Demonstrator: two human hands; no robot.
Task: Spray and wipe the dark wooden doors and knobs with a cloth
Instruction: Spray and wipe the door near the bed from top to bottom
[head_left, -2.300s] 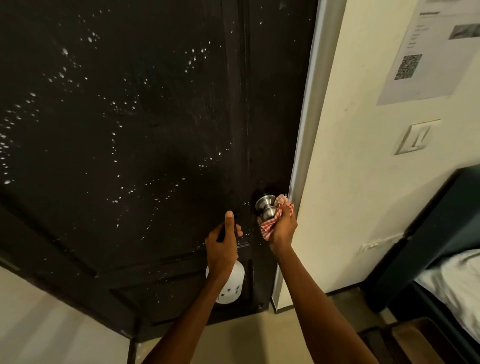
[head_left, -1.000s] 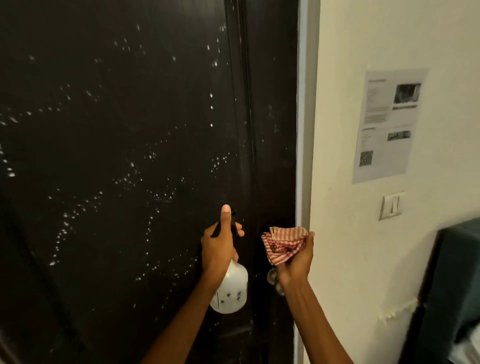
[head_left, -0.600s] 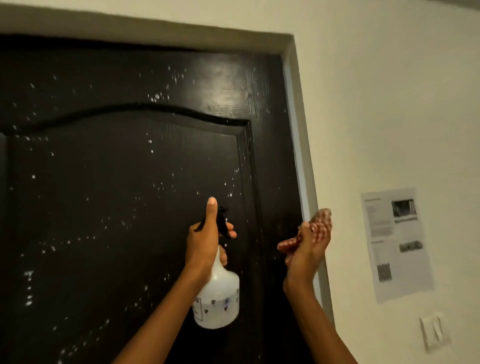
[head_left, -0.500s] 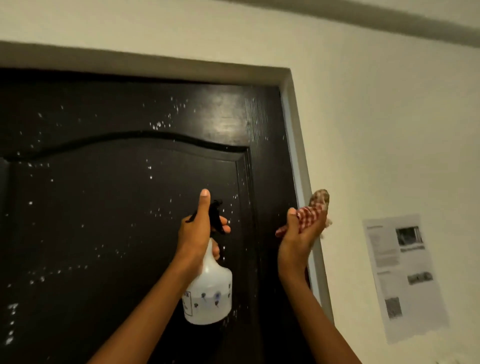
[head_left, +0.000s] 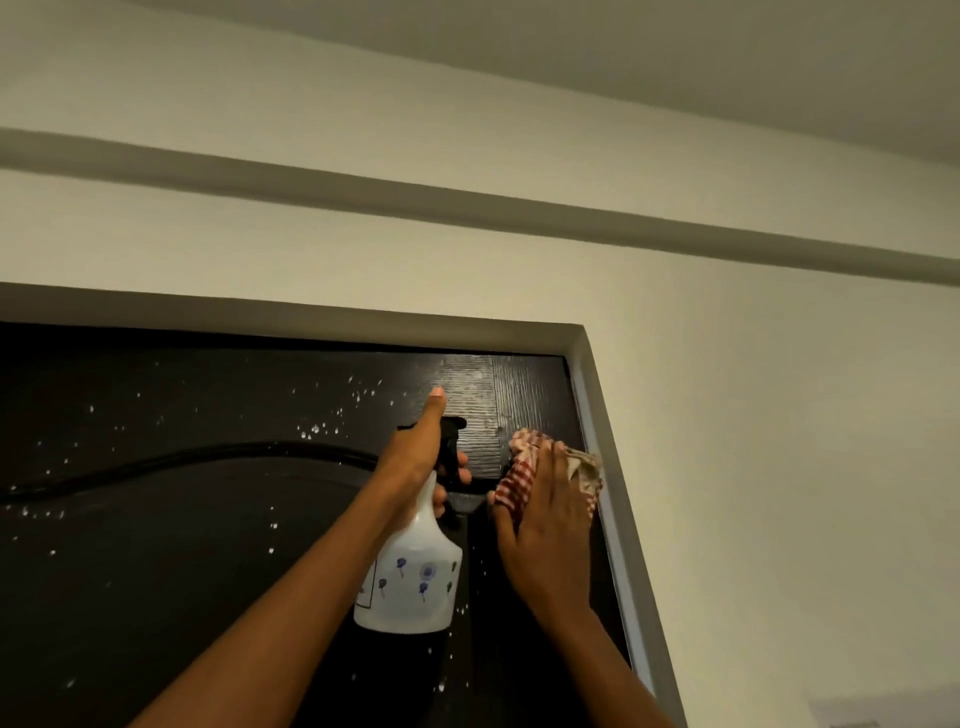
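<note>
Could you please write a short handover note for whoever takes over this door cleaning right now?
Left hand grips the white spray bottle by its neck, held up in front of the door, thumb raised.
Right hand presses the red checked cloth flat against the dark wooden door at its top right corner, beside the frame.
Done: the door is sprayed; white droplets dot the panel.
Left: wipe the droplets off across and down the panel. The knob is out of view, so its state cannot be judged.
</note>
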